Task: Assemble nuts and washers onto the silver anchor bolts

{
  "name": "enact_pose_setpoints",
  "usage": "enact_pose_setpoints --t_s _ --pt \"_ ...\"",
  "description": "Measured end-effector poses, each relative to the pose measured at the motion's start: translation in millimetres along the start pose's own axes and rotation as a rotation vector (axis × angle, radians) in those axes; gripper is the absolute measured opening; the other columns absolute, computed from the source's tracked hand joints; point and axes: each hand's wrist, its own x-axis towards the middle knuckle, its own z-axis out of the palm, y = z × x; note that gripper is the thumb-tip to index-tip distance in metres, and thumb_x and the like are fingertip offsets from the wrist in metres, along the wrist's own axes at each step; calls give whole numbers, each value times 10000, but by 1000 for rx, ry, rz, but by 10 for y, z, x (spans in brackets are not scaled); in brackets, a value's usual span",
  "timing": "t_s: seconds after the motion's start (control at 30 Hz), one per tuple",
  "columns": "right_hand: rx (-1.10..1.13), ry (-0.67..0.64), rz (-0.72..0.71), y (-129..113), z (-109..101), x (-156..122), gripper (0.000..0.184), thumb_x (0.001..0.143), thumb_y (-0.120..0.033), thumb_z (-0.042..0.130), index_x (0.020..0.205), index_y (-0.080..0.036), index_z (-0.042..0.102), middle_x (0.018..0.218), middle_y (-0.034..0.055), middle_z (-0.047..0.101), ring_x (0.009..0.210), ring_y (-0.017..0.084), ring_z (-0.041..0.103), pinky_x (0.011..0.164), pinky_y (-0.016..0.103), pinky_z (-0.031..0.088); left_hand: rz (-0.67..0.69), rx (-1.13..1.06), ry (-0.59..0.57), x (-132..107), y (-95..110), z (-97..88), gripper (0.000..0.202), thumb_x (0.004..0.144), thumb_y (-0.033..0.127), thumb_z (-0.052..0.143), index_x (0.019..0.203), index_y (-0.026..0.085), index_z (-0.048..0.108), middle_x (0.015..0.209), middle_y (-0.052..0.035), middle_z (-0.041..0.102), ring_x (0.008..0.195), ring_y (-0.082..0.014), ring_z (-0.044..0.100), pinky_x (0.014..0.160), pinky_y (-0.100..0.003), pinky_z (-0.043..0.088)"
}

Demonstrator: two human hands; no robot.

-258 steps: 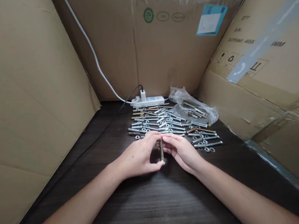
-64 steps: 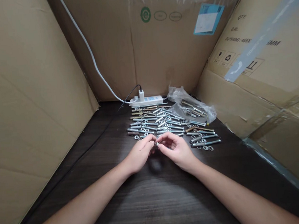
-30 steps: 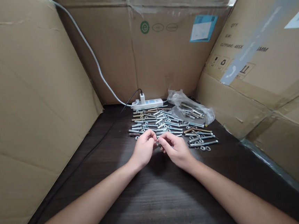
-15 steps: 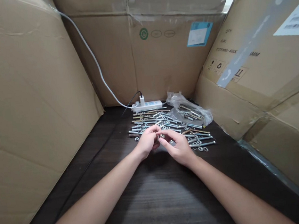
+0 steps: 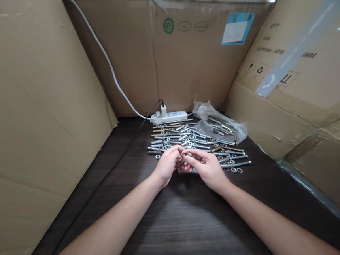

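Observation:
My left hand (image 5: 167, 165) is closed, its fingers curled round a dull brass-coloured metal bolt (image 5: 180, 163) that is partly hidden. My right hand (image 5: 207, 168) meets it from the other side, thumb and forefinger pinched on a small shiny nut (image 5: 188, 154) at the bolt's upper end. Whether the nut sits on the thread I cannot tell. Just beyond both hands, several rows of bolts (image 5: 201, 146) and metal sleeves lie on the dark table. Loose nuts (image 5: 157, 157) and washers (image 5: 239, 170) are scattered among them.
A white power strip (image 5: 173, 116) with a plugged-in adapter stands behind the rows. Beside it lies a clear plastic bag (image 5: 238, 129) holding more bolts. A black cable (image 5: 103, 177) crosses the table (image 5: 179, 230) on the left. Cardboard boxes (image 5: 127, 52) wall in three sides.
The view has shifted slightly. Between my hands, more of the brass-coloured bolt now shows, and my right fingers have shifted around it. Both hands stay together.

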Motion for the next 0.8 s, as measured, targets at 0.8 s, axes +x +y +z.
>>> enact_pose_setpoints --t_s 0.8 --pt "-424 83 -296 -26 -90 -38 285 884 -293 509 1129 -197 619 1039 75 667 857 181 630 805 330 503 -275 -371 -66 0 -130 -105 333 849 427 543 696 149 444 525 91 250 395 -28 176 367 -142 177"
